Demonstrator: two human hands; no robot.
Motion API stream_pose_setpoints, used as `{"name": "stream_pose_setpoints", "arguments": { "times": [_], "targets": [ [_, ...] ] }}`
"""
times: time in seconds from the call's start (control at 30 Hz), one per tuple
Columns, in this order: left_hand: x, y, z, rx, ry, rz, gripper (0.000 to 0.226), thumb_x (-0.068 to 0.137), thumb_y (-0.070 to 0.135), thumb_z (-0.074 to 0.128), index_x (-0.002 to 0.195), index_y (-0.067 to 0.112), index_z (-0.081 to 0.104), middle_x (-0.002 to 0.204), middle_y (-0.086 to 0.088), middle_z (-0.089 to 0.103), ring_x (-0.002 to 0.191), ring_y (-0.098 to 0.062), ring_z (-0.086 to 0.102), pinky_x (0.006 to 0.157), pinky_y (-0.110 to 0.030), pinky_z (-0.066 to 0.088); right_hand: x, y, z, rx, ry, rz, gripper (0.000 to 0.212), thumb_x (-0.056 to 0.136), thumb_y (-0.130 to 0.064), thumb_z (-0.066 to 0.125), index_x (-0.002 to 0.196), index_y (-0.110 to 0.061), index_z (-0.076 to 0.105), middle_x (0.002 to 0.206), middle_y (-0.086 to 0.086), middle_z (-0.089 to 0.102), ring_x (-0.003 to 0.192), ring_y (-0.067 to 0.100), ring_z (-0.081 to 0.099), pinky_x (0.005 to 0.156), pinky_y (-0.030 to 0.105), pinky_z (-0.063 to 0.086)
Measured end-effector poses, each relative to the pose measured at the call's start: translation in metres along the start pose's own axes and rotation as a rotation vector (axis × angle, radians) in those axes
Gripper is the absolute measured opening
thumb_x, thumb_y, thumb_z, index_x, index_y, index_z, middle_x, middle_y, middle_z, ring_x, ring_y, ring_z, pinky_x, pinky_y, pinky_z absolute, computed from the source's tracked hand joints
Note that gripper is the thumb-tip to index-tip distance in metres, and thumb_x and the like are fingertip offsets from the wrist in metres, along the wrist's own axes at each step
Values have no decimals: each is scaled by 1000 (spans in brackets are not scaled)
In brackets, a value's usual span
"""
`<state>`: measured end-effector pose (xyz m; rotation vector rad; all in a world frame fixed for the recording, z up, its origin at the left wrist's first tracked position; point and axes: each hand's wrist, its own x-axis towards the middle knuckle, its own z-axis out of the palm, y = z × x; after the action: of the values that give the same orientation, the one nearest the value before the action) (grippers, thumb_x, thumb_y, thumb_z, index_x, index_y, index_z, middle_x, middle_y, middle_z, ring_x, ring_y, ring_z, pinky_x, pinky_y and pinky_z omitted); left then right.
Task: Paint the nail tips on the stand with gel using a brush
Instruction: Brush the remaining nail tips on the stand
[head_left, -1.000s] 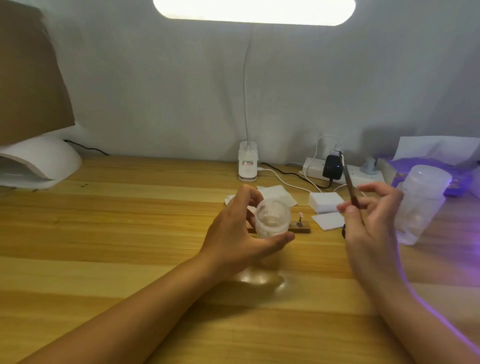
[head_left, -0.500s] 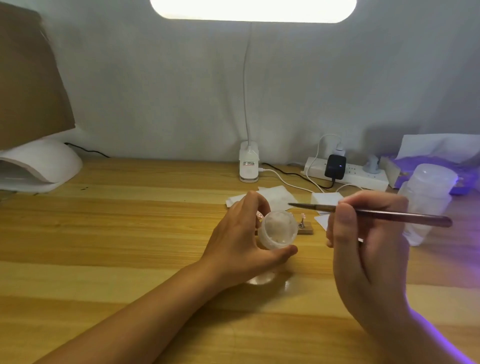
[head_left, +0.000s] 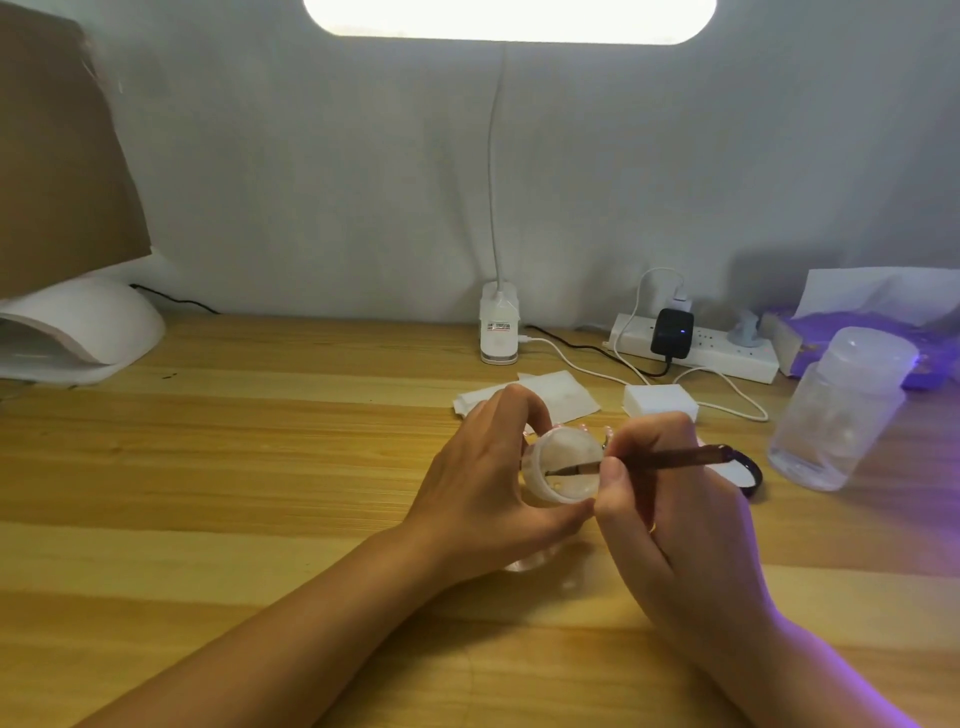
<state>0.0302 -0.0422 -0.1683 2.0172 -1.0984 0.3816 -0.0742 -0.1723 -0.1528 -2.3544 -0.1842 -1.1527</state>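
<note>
Over the wooden tabletop (head_left: 260, 493), your left hand (head_left: 488, 488) grips the tilted gel jar (head_left: 563, 470) while your right hand (head_left: 670, 519) pinches the brush (head_left: 670, 460), tip inside; nail tips (head_left: 607, 432) behind await painting.

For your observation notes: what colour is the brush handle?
Dark reddish-brown brush handle, seen in the head view.

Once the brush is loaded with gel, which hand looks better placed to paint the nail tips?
The right hand, probably. It already pinches the brush, whose tip is inside the small gel jar. The left hand is wrapped round that jar, and the nail tips peek out just behind it.
</note>
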Motion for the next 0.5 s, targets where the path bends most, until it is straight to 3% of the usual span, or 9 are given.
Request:
{"name": "stream_pose_setpoints", "arguments": {
  "times": [0.33, 0.5],
  "targets": [
    [0, -3, 0, 38, 20, -3, 58, 66, 63, 70, 102, 33, 35, 97, 13, 48, 85, -10, 50, 65, -34, 51, 4, -3, -5, -15, 37, 10, 6, 93, -37, 38, 97, -39, 35, 58, -18, 48, 60, 8, 58, 45, 18, 40],
    [1, -4, 1, 73, 18, -6, 59, 67, 63, 70, 104, 34, 34, 100, 12, 49, 87, -9, 50, 67, -29, 51, 3, -4, -5, 33, 74, 15, 6, 93, -35, 40, 99, -33, 39, 66, -8, 53, 64, 9, 57, 50, 25, 41]
  ]
}}
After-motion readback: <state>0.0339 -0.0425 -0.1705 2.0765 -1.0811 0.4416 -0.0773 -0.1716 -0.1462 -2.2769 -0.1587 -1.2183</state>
